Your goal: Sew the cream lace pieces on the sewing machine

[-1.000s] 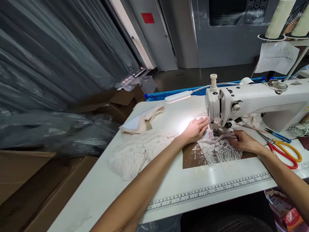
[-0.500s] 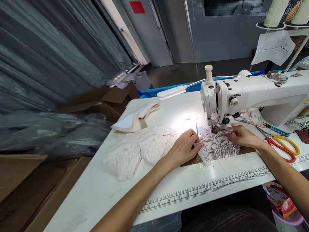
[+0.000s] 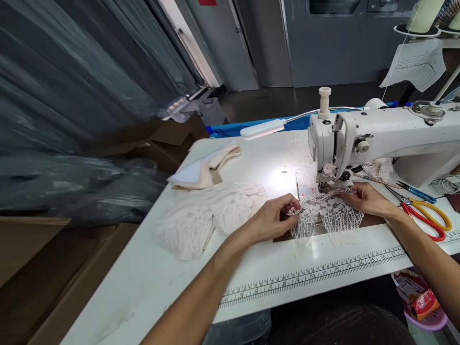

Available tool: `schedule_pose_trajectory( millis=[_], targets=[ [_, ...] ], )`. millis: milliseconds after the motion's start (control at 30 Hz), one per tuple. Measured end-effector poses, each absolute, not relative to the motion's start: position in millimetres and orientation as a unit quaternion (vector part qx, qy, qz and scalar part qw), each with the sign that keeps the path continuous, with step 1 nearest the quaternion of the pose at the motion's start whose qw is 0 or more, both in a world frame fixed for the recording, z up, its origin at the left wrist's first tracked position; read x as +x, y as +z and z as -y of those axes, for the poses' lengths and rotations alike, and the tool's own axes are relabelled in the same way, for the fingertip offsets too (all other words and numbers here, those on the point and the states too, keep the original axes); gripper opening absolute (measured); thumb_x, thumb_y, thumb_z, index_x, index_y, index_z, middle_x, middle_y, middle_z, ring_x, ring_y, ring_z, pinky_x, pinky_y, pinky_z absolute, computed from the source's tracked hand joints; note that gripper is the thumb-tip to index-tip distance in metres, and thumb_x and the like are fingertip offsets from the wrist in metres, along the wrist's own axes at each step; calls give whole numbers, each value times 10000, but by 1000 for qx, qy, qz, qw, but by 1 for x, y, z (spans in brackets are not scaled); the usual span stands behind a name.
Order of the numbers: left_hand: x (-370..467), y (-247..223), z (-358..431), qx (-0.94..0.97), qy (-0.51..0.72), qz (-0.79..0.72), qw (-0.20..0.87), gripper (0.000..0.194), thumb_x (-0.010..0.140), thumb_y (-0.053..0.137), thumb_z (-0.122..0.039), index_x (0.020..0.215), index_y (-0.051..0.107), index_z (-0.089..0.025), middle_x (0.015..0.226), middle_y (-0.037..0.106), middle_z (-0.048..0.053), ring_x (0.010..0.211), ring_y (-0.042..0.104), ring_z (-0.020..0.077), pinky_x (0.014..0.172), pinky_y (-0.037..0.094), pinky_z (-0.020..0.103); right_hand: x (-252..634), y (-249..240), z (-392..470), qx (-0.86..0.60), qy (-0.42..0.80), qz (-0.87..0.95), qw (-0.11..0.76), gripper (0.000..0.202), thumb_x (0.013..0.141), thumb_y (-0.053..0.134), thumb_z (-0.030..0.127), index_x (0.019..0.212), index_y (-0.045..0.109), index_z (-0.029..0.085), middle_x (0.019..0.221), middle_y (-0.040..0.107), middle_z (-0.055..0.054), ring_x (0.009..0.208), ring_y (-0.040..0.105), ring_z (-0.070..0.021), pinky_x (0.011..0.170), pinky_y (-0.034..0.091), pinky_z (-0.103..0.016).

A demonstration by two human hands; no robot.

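A strip of white lace (image 3: 328, 213) with a fringed lower edge lies under the needle end of the white sewing machine (image 3: 381, 134). My left hand (image 3: 275, 216) pinches the lace's left end between thumb and fingers. On the other side, my right hand (image 3: 364, 199) grips its upper right edge, close to the presser foot. The lace's top border is stretched between both hands. A brown plate (image 3: 372, 220) shows beneath it. Left of my left hand rests a heap of white lace fabric (image 3: 194, 223).
Scissors with red and yellow handles (image 3: 427, 215) and blue-handled snips (image 3: 417, 191) lie right of my right hand. A folded cream cloth (image 3: 204, 170) sits at the table's back left. A lamp (image 3: 263, 129) lights the table. Cardboard boxes (image 3: 82, 282) stand at left.
My left hand has shifted slightly left along the lace, and its end now shows at the fingertips. My right hand still holds the right edge. The whole view has moved a little.
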State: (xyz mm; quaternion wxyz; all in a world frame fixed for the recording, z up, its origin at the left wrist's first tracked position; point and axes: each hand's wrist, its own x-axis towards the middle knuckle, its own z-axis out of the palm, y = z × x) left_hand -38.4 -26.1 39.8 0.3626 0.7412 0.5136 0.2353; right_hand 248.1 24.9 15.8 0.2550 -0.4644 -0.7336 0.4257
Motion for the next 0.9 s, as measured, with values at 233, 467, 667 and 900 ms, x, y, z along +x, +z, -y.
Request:
schedule_pose_trajectory(
  millis=[233,467,667,900],
  targets=[
    [-25,29,30,754,262,-545,256,273,901,535,-358,1088,588,-166,700,602,11,559,520,142,536,412,276,245,35,-17,-510,450,674,287,459,812,579,632,668,533,199,554,459,34,477,404,-93,429,294,-242],
    [13,41,65,856,314,-231,340,337,899,623,-256,1229,616,-186,1018,724,108,925,689,225,818,581,375,216,36,8,-302,744,590,87,333,772,735,455,771,555,175,633,573,46,504,490,-59,432,375,-179],
    [4,51,67,790,296,-311,438,473,971,493,-351,1427,478,-226,1333,619,140,1215,582,286,1005,485,470,225,41,18,-168,807,560,-82,242,711,774,248,845,600,148,640,577,78,553,513,-37,553,436,-167],
    [-1,52,53,704,231,-328,585,180,880,598,-336,818,652,-176,693,601,2,589,509,101,550,409,222,248,44,3,-252,757,602,44,313,750,746,300,996,652,130,740,645,28,551,524,-42,527,428,-169]
  ],
)
